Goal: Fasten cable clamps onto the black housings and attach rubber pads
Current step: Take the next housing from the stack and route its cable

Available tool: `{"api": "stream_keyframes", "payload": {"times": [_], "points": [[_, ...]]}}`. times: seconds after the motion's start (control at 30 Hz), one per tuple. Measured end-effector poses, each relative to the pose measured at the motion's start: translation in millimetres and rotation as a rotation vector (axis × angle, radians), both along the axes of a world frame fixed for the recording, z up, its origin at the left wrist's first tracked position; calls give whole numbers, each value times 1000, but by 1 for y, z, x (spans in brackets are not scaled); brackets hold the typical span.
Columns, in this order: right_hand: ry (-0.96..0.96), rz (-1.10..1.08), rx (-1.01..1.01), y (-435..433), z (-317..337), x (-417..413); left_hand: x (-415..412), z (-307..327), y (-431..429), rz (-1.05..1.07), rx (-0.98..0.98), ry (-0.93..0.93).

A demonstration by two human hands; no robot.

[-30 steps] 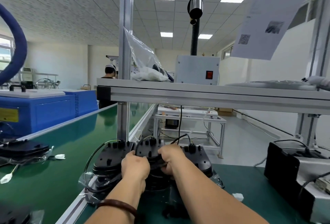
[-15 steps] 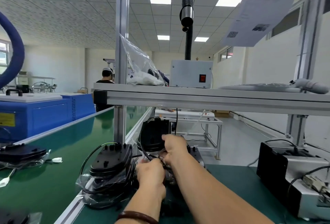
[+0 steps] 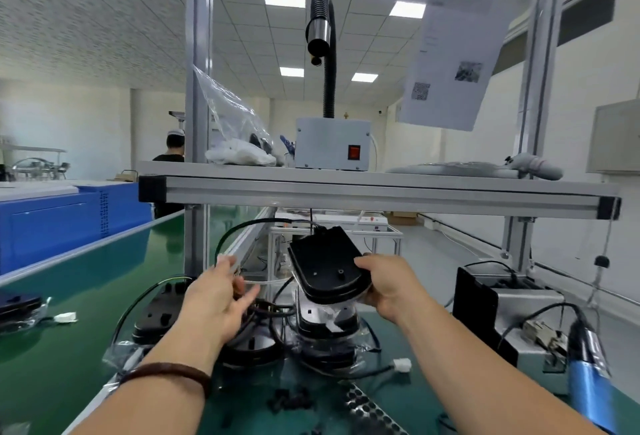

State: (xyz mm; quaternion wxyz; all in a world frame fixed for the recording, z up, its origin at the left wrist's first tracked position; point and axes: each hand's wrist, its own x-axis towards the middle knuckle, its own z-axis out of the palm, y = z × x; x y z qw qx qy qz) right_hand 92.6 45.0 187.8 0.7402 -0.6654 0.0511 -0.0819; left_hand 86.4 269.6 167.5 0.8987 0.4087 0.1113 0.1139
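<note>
Green bench [image 3: 52,382], black housings [image 3: 162,313], white connector [image 3: 401,364]

A factory assembly line is indicated. A long green conveyor belt [image 3: 86,278] is run beside a workstation built from an aluminium-profile frame [image 3: 346,192], on whose shelf a grey fume extractor [image 3: 332,143] with a flexible hose is set. A printed instruction sheet [image 3: 450,63] is hung overhead. Cabled black housings [image 3: 161,313] are stacked in batches near the bench's belt-side edge, and blue machinery [image 3: 52,216] is seen beyond the belt.
</note>
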Motion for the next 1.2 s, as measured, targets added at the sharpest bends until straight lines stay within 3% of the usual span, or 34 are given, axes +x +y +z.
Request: {"api": "stream_keyframes", "payload": {"times": [0.1,0.3,0.6,0.97,1.2], "points": [[3,40,36,-16,-2,-26,-8,9,2,28,18,-159],[27,132,88,-31,-20,-104,-20,13,6,-21,251,-347],[102,66,299,-22,-79,-176,-49,-13,-7,-30,411,-292],[85,260,233,-27,-115,-222,-72,-21,-33,-97,772,-326],[83,169,237,-24,-123,-251,-91,-20,-42,-107,890,-336]]}}
